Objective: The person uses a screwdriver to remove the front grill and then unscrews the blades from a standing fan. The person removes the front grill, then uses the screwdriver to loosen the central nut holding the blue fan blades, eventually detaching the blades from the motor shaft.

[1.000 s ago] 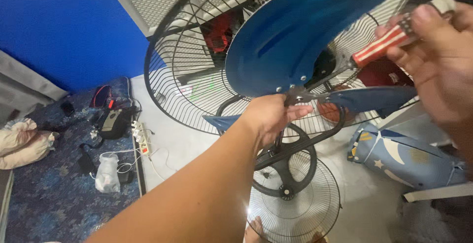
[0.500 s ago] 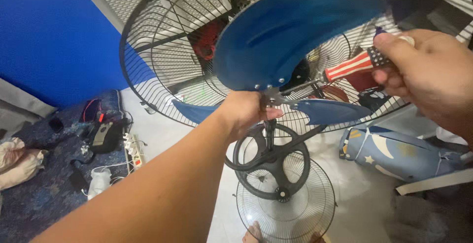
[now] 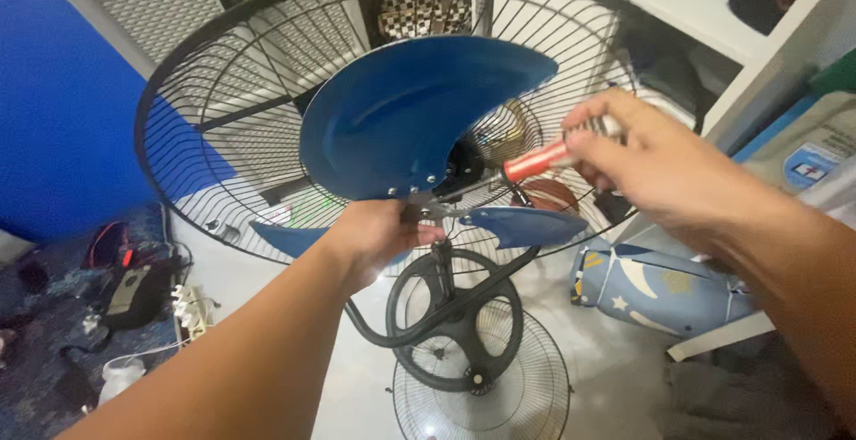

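Blue blade: the large blue fan blade (image 3: 401, 115) fills the centre of the view, its riveted root pointing down to 6 o'clock at the hub; two smaller blades (image 3: 526, 224) spread out at 4 and 8 o'clock from that hub.
Left hand: the left hand (image 3: 374, 235) sits just below centre, fingers wrapped around the metal hub (image 3: 426, 206) where the blades meet.
Right hand: the right hand (image 3: 651, 168) comes in from 3 o'clock, fingers pinched tight on the red-and-white striped handle of a screwdriver (image 3: 535, 162).
Screwdriver shaft: it runs from the handle toward 8 o'clock and ends at the hub, just beside the left fingertips.
Wire guard: a black wire guard (image 3: 223, 128) stands tilted behind the blades.
Floor: a second round grille (image 3: 526, 395) and the fan's black base ring (image 3: 446, 315) lie at 6 o'clock.
Pillow: a blue pillow with moon and stars (image 3: 651, 288) rests at 4 o'clock.
Power strip: a white power strip (image 3: 192, 306) lies at 8 o'clock on the floor.
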